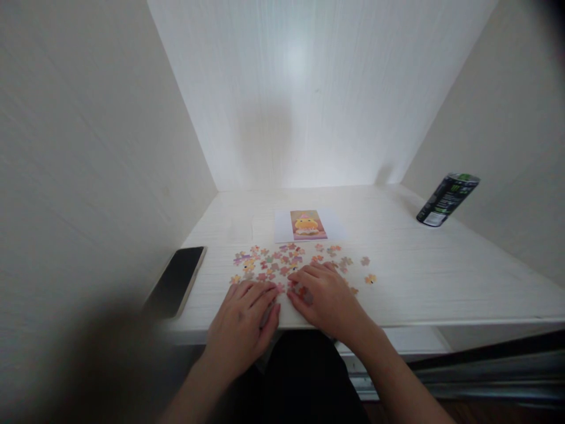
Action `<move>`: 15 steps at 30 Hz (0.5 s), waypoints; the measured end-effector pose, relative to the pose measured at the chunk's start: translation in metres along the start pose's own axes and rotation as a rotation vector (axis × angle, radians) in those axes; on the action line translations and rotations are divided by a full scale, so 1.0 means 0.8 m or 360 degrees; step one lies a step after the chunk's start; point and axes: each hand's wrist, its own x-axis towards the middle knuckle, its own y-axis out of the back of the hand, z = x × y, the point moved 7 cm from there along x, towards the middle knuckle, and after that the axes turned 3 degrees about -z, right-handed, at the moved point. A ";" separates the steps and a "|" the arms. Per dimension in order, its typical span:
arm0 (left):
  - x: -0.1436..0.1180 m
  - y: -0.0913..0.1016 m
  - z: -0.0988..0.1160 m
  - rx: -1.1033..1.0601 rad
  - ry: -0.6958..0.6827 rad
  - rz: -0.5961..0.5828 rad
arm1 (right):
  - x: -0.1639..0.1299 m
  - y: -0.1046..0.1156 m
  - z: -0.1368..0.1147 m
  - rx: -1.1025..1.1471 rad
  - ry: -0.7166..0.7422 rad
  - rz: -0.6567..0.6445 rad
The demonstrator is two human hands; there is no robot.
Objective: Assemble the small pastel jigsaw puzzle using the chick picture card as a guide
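Observation:
Many small flower-shaped puzzle pieces [285, 256] in pink, orange, yellow, purple and grey lie loose across the white tabletop. My left hand [242, 312] rests at the near edge of the pieces, fingers bent, with a gap between thumb and forefinger. Beside it on the right, my right hand [324, 294] lies over some pieces, its thumb and forefinger apart. An orange-red piece [302, 291] shows between that thumb and forefinger. Nothing visible is gripped in either hand, though the palms are hidden. Behind the pieces lies a picture card [309, 225] of a yellow figure in a pink hat.
A dark-screened phone [176, 281] lies on the left of the table [441, 277]. At the back right stands a black and green drink can [448, 200]. White panels enclose the table at the back and both sides. A pale sheet [282, 227] lies by the card.

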 end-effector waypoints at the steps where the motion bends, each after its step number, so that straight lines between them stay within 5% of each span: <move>1: 0.000 0.000 0.000 -0.0003 0.0001 -0.0002 | 0.000 0.000 -0.001 -0.0018 0.0004 0.0003; 11: 0.002 0.003 0.000 -0.0020 0.0042 -0.0006 | -0.005 0.003 -0.011 -0.0252 0.0061 0.0053; 15: 0.001 0.003 -0.002 -0.0035 0.0037 0.0009 | -0.022 0.016 -0.025 -0.0277 0.0071 0.0298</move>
